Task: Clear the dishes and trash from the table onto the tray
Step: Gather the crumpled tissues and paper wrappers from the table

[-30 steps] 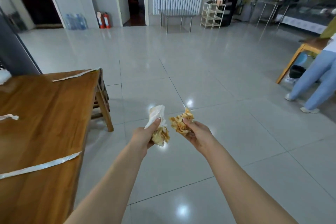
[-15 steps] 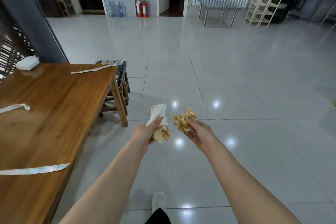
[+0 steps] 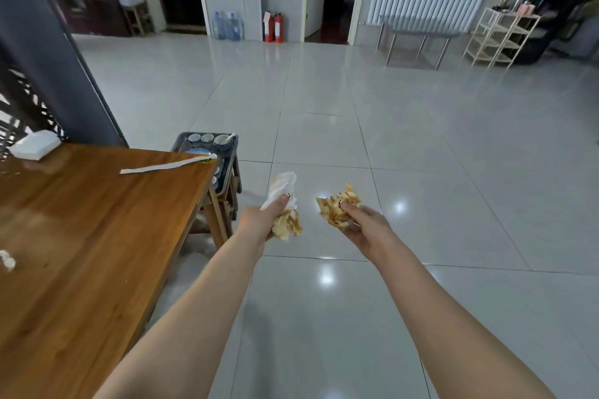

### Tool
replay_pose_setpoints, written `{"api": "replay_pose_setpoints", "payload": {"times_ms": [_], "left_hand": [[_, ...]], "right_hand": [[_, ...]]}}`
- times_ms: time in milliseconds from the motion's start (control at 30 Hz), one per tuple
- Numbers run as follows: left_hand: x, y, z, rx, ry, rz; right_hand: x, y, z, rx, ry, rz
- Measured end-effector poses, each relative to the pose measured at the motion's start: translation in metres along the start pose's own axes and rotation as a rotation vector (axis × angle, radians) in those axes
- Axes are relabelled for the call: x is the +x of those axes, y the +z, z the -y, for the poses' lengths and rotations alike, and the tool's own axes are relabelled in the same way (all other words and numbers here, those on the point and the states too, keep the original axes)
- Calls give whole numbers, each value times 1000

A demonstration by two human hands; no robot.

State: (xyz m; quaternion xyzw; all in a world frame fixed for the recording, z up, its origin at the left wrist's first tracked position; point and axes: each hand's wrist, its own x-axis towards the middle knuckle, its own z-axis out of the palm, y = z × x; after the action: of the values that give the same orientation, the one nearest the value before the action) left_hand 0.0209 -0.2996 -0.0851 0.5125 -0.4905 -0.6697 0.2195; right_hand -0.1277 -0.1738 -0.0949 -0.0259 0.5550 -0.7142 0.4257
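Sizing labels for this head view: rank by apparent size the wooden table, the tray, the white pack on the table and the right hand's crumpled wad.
1. wooden table
2. tray
3. white pack and crumpled wad look alike; the wad is nearer, so unranked.

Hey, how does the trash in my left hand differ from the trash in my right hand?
The left wad, in the left hand, is part clean white, part brown-stained; the right wad, in the right hand, is brown-stained throughout. The left wad is taller, the right wad a compact clump. Both are crumpled and gripped.
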Motion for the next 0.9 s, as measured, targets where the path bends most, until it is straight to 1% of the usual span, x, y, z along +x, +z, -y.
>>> {"api": "replay_pose_setpoints", "payload": {"times_ms": [100,233,333,433,633,800,900], "left_hand": [[35,7,-17,4,-20,-19],[88,23,-40,-16,-21,-58],[131,36,-53,11,-38,-93],[179,49,-72,-9,-70,-182],[252,77,-118,-75,-46,-263],[305,79,-137,-88,-102,-336],[344,72,-149,-142,-127,-358]], "right_hand": [[40,9,11,50,19,13],[105,29,27,20,49,71],[160,43,39,7,73,98],[219,53,58,5,96,135],[316,77,100,-68,169,239],[382,109,117,-88,219,252],[427,133,125,-97,236,288]]}}
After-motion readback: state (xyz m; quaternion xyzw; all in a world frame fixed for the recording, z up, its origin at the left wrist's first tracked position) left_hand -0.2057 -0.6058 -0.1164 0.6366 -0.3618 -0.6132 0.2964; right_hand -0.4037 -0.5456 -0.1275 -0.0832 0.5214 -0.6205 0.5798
